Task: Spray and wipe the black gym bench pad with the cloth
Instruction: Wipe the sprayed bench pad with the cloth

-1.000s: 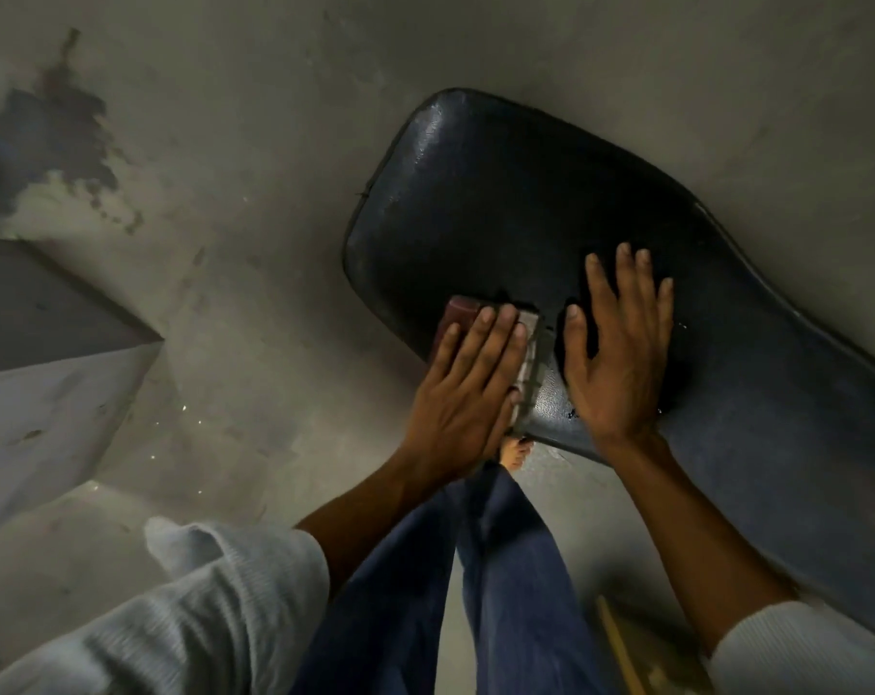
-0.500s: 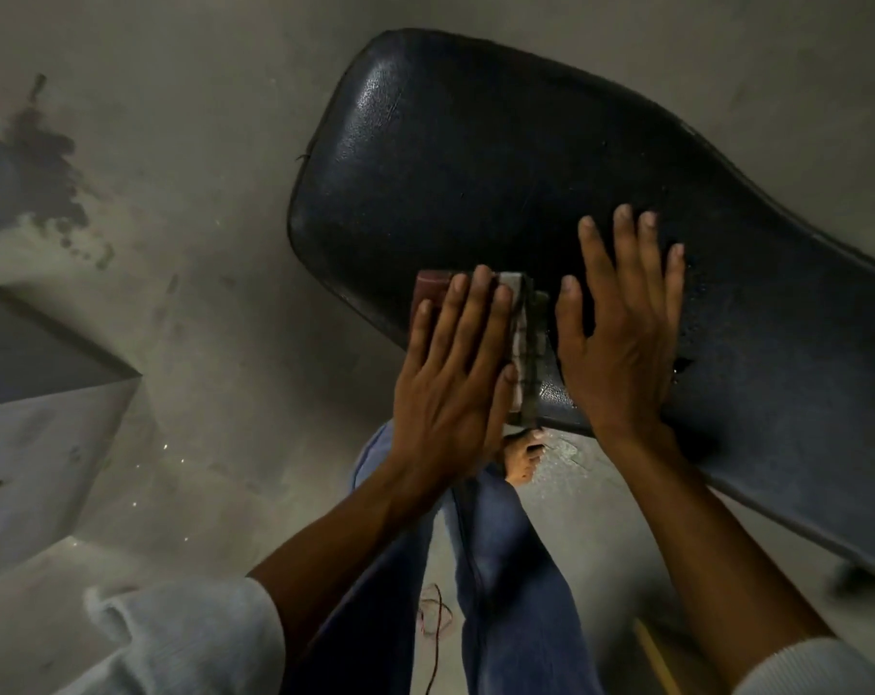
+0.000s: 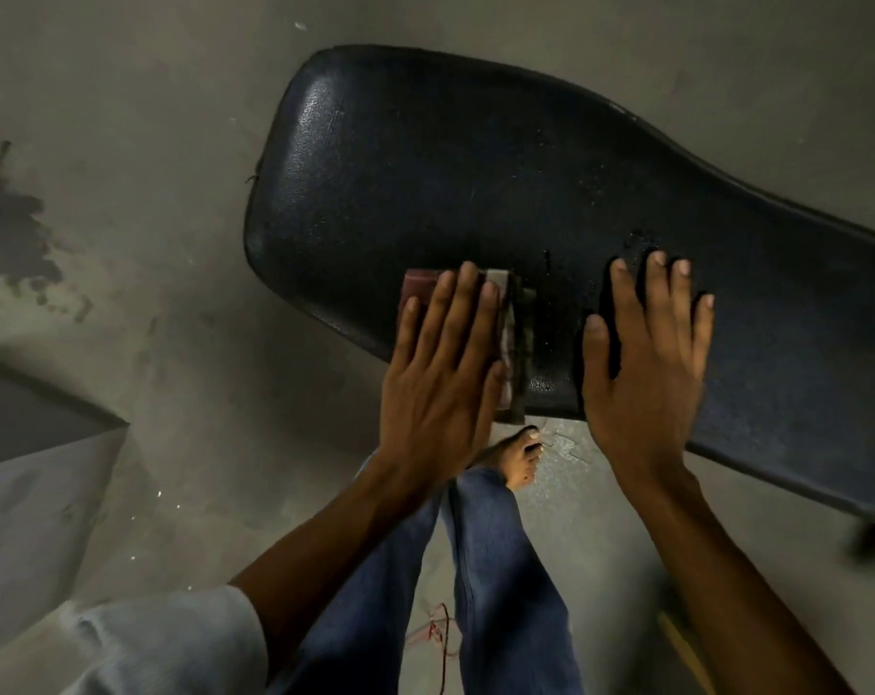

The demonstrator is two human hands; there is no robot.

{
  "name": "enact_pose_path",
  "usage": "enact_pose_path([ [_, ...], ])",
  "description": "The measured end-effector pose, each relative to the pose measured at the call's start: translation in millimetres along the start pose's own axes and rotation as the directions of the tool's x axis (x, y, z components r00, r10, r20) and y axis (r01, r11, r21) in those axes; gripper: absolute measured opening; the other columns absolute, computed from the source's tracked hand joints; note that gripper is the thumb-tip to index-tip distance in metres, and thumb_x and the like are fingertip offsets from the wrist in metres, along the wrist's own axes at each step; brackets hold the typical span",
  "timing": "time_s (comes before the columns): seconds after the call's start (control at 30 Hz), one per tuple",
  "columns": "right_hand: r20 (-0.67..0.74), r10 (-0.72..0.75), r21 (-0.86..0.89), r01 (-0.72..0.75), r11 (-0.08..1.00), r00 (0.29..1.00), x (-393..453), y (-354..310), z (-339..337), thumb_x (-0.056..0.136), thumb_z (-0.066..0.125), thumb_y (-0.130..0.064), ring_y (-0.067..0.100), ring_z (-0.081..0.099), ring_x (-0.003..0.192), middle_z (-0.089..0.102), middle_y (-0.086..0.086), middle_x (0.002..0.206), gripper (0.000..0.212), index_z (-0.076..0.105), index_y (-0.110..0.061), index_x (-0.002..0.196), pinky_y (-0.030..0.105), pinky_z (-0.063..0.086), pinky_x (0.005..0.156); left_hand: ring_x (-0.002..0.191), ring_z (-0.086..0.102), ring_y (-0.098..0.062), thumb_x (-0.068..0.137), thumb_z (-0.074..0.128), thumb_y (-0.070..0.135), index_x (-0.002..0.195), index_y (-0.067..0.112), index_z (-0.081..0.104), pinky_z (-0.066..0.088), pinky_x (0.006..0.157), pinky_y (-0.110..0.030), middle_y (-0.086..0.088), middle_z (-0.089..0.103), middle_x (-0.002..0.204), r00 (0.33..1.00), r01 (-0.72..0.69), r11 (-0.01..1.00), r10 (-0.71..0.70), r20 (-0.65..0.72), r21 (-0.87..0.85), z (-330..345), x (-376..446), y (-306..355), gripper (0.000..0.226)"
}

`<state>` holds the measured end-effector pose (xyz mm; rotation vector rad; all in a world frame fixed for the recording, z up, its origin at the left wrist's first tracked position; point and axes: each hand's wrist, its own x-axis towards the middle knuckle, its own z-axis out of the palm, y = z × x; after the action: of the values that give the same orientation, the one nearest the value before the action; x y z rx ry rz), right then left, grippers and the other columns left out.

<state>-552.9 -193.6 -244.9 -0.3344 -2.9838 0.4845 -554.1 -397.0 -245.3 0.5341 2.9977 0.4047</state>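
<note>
— Concrete floor fills the background, with a dark stain at the left and a grey slab near the lower left corner. What lies over it?

— The black bench pad, running from the centre toward the right edge, its surface speckled with droplets.

— And the hands?

— Both lie flat with fingers extended. The left hand presses a folded cloth onto the pad's near edge; the right hand rests just beside, on bare vinyl. Below, blue jeans and a bare foot.
</note>
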Motion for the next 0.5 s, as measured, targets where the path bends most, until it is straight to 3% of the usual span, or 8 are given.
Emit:
enact_pose_path([
  [0.1, -0.003, 0.002, -0.034, -0.002, 0.999, 1.0, -0.7, 1.2, 5.7, 0.117, 0.036, -0.039, 0.031, 0.019, 0.166, 0.031, 0.012, 0.175, 0.054, 0.037, -0.019, 0.166, 0.055, 0.012, 0.136, 0.166, 0.009, -0.031, 0.112, 0.029, 0.038, 0.169, 0.006, 0.02, 0.01, 0.135, -0.054, -0.017, 0.013, 0.178, 0.993, 0.097, 0.995, -0.096, -0.064, 0.016, -8.2, 24.1, -13.9, 0.065],
  [0.23, -0.03, 0.007, 0.058, -0.005, 0.998, 1.0, -1.0, 3.8, 3.0, 0.116, 0.041, -0.037, 0.031, 0.02, 0.166, 0.033, 0.012, 0.174, 0.052, 0.041, -0.018, 0.164, 0.052, 0.011, 0.137, 0.167, 0.005, -0.031, 0.113, 0.026, 0.039, 0.169, 0.005, 0.016, 0.006, 0.135, -0.054, -0.018, 0.009, 0.178, 0.969, 0.232, 0.973, -0.231, -0.089, 0.003, -7.2, 40.0, -0.2, 0.067],
  [0.4, -0.071, 0.058, 0.073, -0.052, 0.996, 0.996, -6.1, 19.5, -7.2, 0.115, 0.046, -0.033, 0.03, 0.021, 0.166, 0.034, 0.012, 0.174, 0.051, 0.044, -0.016, 0.163, 0.055, 0.013, 0.136, 0.167, -0.001, -0.03, 0.113, 0.021, 0.044, 0.17, 0.007, 0.011, 0.001, 0.136, -0.052, -0.015, 0.002, 0.179, 0.997, -0.016, 1.0, 0.015, 0.07, 0.006, 5.3, 9.5, 42.9, 0.069],
  [0.5, -0.063, 0.099, 0.031, -0.097, 0.995, 0.993, -10.2, 31.1, -7.5, 0.116, 0.041, -0.038, 0.03, 0.021, 0.166, 0.033, 0.013, 0.174, 0.053, 0.041, -0.016, 0.164, 0.058, 0.015, 0.135, 0.167, 0.002, -0.028, 0.113, 0.022, 0.044, 0.17, 0.009, 0.015, 0.004, 0.136, -0.05, -0.013, 0.006, 0.179, 0.988, -0.125, 0.992, 0.124, 0.091, 0.002, 7.0, 9.1, 37.8, 0.067],
])
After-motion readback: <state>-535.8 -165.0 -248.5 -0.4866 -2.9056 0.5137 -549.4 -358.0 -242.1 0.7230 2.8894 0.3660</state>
